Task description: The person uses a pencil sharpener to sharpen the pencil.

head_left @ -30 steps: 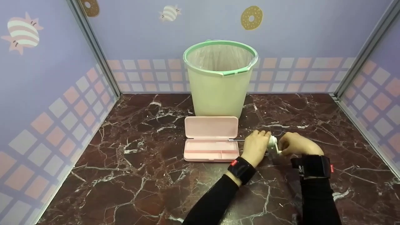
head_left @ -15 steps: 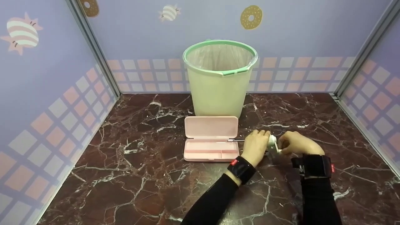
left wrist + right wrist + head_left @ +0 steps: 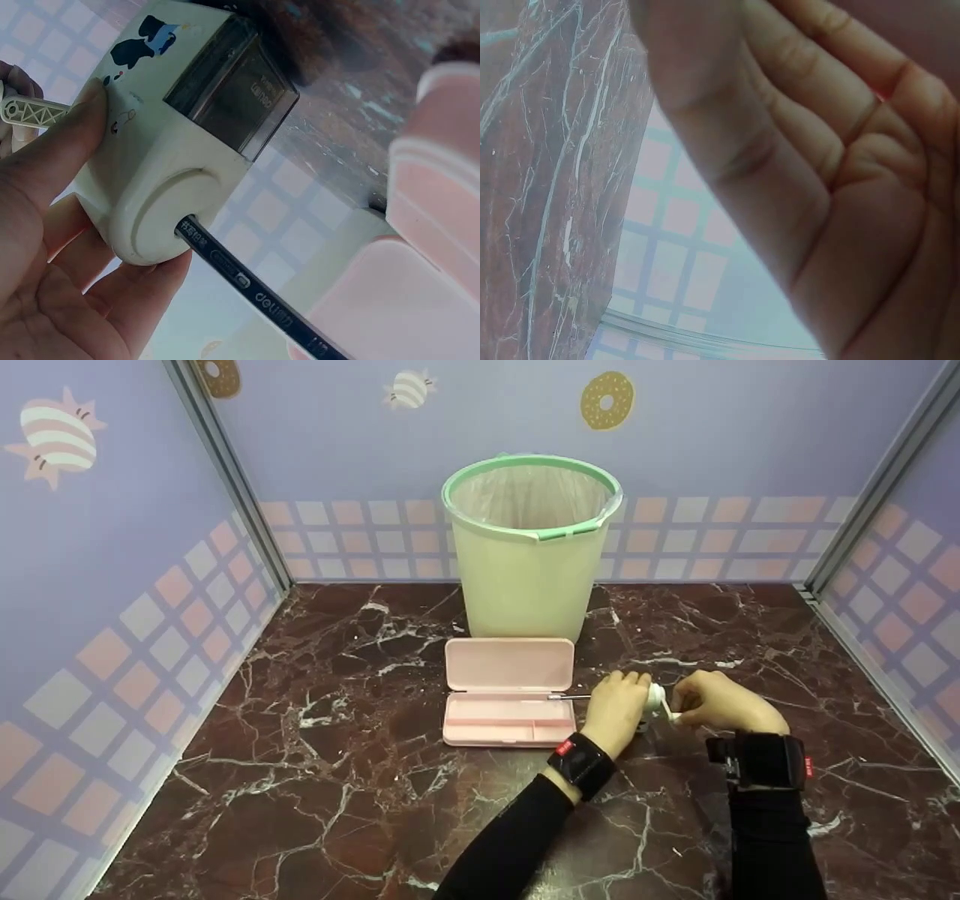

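My left hand (image 3: 616, 709) grips a white crank pencil sharpener (image 3: 142, 142) that has cartoon figures on its side and a dark see-through shavings drawer (image 3: 240, 94). A dark pencil (image 3: 259, 296) is stuck into the round hole at the sharpener's front and points toward the pencil case. Its outer end reaches over the case's right edge in the head view. Behind the body sticks out the crank arm (image 3: 37, 112), and my right hand (image 3: 720, 705) pinches its end between thumb and fingers. In the right wrist view only the curled fingers (image 3: 742, 142) show; the crank is hidden there.
A pink pencil case (image 3: 484, 711) lies with its lid raised, left of my hands, its tray divided into compartments. Behind it stands a pale green bin (image 3: 525, 577) with a clear liner. Patterned walls enclose the dark marble table (image 3: 300, 780).
My right hand has moved slightly up and to the right with the end of the crank, so the crank arm has turned a little. The left hand, sharpener and pencil stay nearly in place.
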The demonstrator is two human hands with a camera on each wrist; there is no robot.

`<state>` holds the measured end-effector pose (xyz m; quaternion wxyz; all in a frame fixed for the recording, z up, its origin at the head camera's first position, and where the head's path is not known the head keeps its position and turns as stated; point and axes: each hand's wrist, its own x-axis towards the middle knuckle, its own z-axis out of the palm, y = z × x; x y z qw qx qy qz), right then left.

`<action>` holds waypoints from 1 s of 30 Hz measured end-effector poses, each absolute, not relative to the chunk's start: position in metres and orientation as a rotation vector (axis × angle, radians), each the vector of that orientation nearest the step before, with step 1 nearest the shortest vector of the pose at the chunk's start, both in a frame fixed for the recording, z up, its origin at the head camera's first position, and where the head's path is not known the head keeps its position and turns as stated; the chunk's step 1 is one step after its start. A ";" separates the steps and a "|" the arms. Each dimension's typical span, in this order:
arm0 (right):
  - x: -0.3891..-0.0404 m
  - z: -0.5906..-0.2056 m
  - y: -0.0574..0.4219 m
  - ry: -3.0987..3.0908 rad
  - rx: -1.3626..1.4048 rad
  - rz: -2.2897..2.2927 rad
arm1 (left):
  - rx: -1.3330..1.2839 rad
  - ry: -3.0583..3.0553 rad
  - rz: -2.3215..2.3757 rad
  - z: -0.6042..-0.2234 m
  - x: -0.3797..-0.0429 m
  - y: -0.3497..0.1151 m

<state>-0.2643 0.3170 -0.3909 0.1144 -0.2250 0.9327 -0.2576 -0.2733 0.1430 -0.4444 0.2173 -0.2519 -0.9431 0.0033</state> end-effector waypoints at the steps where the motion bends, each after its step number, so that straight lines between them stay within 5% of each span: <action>1: -0.264 -0.391 0.317 2.732 -0.655 -0.760 | -0.699 -2.611 0.012 -0.445 -0.273 0.143; 30: -0.264 -0.383 0.313 3.024 -0.531 -0.856 | -0.754 -2.539 0.109 -0.447 -0.274 0.142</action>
